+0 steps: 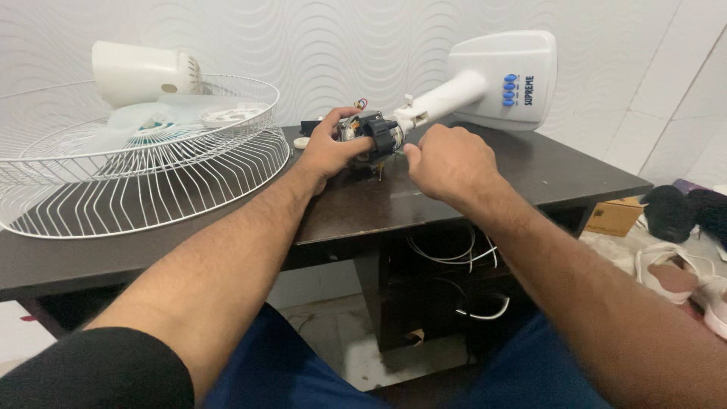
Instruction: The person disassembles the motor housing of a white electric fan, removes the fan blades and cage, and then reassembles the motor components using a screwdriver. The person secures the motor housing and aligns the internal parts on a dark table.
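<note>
A bare fan motor [376, 135], black with copper windings and loose wires, lies on the dark table [356, 208] at the end of a white fan neck [443, 100] and base [506, 76] with blue buttons. My left hand [327, 148] grips the motor from the left side. My right hand [447, 163] is closed just right of the motor, fingertips touching its underside near the neck joint. Whether it holds a small tool is hidden.
White wire fan guards [144, 163] lie stacked on the table's left with a translucent blade and a white motor cover [140, 72] behind. Small parts sit near the wall. Cables hang under the table. A cardboard box [615, 216] and shoes [670, 269] are on the floor right.
</note>
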